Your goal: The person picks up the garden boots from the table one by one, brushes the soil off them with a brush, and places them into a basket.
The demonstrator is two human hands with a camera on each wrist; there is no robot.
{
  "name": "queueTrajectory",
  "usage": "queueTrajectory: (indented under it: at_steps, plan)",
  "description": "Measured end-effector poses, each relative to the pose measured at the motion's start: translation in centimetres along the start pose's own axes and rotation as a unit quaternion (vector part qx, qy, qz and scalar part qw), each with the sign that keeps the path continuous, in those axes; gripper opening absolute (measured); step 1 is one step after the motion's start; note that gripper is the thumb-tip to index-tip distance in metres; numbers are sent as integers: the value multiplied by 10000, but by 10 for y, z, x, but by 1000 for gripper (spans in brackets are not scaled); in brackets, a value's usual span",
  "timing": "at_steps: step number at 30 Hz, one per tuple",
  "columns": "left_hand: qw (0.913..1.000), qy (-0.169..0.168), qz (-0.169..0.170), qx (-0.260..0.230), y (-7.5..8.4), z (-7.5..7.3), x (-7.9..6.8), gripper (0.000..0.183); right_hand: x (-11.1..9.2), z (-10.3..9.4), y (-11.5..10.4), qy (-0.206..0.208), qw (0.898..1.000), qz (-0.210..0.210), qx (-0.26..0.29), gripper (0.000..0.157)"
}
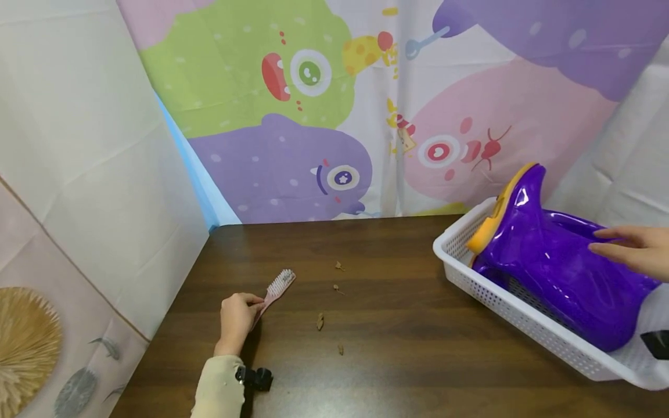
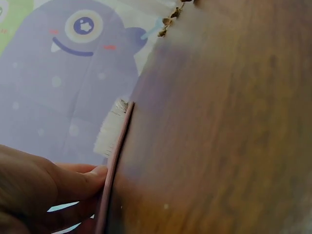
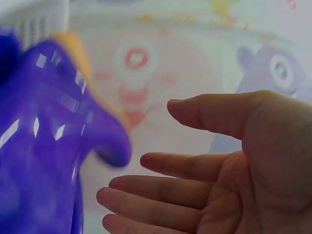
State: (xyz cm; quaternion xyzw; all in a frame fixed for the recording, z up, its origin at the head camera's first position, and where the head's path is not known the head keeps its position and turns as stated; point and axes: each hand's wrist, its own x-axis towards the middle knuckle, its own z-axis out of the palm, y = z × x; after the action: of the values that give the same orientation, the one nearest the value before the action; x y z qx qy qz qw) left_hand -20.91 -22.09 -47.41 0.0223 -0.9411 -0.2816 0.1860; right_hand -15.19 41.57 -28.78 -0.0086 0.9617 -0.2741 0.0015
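At the left of the table, my left hand (image 1: 236,318) pinches the handle of a small pink brush (image 1: 279,286). Its white bristles face up in the head view, and the left wrist view shows the brush (image 2: 118,141) edge-on with thumb and finger at the handle. Over on the right, purple rubber boots (image 1: 561,273) with yellow soles lie in a white plastic basket (image 1: 514,313). My right hand (image 1: 635,247) is over the boots, fingers extended and holding nothing. In the right wrist view, a gap separates the right hand (image 3: 209,170) from the nearest boot (image 3: 53,126).
Several small dry brown leaf bits, one of them a curled leaf (image 1: 320,321), form a loose line down the middle of the dark wooden table (image 1: 397,348). A cartoon-printed curtain (image 1: 292,162) hangs along the back edge, with white cloth (image 1: 104,145) at the left.
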Motion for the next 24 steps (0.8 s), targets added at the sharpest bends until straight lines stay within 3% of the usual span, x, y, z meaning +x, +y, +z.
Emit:
queueTrajectory:
  at_steps: [1, 4, 7, 12, 15, 19, 21, 24]
  plan:
    - [10000, -14, 22, 9, 0, 0, 0, 5, -1, 1, -12, -28, 9994, -122, -329, 55]
    - [9998, -126, 127, 93, 0, -1, 2, 5, -5, 10, -40, -162, 9955, -366, -858, 55]
    - [9986, -306, 314, 303, 2, -3, 4, 1, -8, 24, -61, -242, 9944, -578, -851, 53]
    - [9916, -775, 461, 930, 14, -9, 3, 13, -13, 48, -83, -54, 9933, -1001, -580, 48]
    - [9786, -1388, 310, 1489, 24, -17, 0, 6, -17, 63, -89, 109, 9906, -1232, -592, 47]
    - [9481, -2270, -49, 2227, 44, -30, -4, 43, -20, 80, -94, 302, 9878, -1325, -763, 49]
    - [9367, -2501, -152, 2446, 55, -37, -4, 60, -20, 89, -97, 314, 9871, -1362, -783, 51]
    - [9309, -2601, -107, 2561, 71, -46, -4, 74, -16, 105, -101, 478, 9794, -1750, -881, 52]
